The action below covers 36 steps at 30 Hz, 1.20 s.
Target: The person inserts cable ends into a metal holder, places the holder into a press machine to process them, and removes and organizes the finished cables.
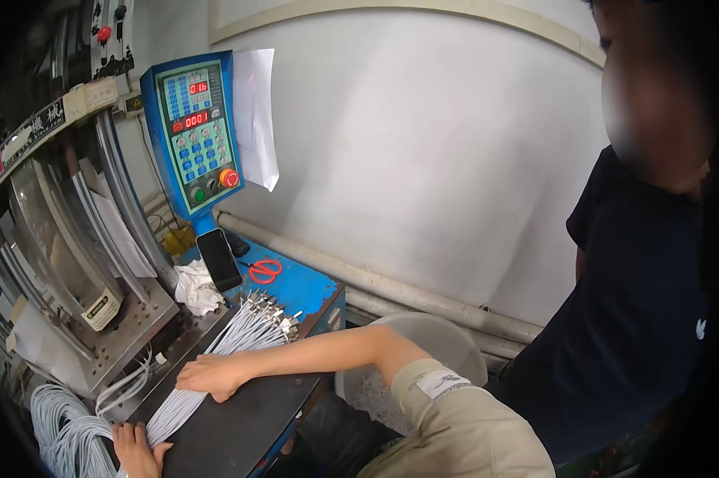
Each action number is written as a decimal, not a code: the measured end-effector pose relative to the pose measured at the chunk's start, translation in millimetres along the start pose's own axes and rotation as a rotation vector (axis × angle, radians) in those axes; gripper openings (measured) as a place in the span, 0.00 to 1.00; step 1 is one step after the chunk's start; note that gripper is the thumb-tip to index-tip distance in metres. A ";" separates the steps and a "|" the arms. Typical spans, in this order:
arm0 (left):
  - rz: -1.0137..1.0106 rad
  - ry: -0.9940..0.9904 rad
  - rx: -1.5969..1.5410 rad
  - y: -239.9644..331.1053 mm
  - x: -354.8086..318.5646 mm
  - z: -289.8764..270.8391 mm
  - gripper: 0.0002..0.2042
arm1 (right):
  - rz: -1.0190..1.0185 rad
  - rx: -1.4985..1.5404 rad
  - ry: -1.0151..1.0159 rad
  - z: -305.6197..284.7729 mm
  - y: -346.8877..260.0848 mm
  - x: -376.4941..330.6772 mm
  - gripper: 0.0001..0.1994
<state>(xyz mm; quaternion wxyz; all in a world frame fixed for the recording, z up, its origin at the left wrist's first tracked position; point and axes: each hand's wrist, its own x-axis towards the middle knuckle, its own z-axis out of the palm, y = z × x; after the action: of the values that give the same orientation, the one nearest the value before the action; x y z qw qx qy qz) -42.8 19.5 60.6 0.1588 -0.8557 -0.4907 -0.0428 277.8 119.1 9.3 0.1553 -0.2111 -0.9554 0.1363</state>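
Observation:
A bundle of thin white-grey cables (244,338) lies across a dark metal work surface, its metal-tipped connectors (276,317) fanned out at the far end. My right hand (212,376) comes over the bundle from the right, back of the hand up, its fingers curled round the cables at mid-length. Lower down, at the bottom left, my left hand (139,454) has the near part of the bundle between its fingers and thumb. Its wrist is cut off by the picture's edge. Coiled grey cables (68,430) hang beside it on the left.
To the left stands a press machine (96,319) with metal columns. A blue control panel (196,131) rises behind the table. A phone (218,259), red-handled scissors (265,272) and a white cloth (198,287) lie nearby. A pale bin (423,338) and a person in dark clothes (622,319) are at right.

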 end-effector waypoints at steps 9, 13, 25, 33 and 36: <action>0.082 0.065 -0.007 -2.6 -6.0 8.0 0.24 | 0.181 -0.304 -0.041 -35.5 -6.9 -35.7 0.33; 0.095 0.057 -0.021 -3.5 -3.5 8.0 0.23 | 0.256 -0.323 -0.091 -47.8 17.9 -58.6 0.33; 0.072 0.299 -0.044 -31.0 -28.1 26.3 0.20 | -0.082 -0.031 0.037 4.9 10.3 1.7 0.37; 0.068 0.404 -0.172 -83.0 -22.2 76.6 0.14 | 0.176 -0.164 -0.008 -8.5 27.4 39.1 0.36; -0.012 0.443 -0.234 -80.8 -27.4 89.0 0.11 | 0.271 -0.195 -0.091 -41.8 29.6 13.7 0.34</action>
<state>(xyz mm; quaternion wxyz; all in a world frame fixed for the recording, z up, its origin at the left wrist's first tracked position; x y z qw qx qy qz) -133.2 62.6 -11.3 0.1621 -0.8351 -0.4406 -0.2867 291.5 159.2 41.2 0.0707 -0.3457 -0.9329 0.0723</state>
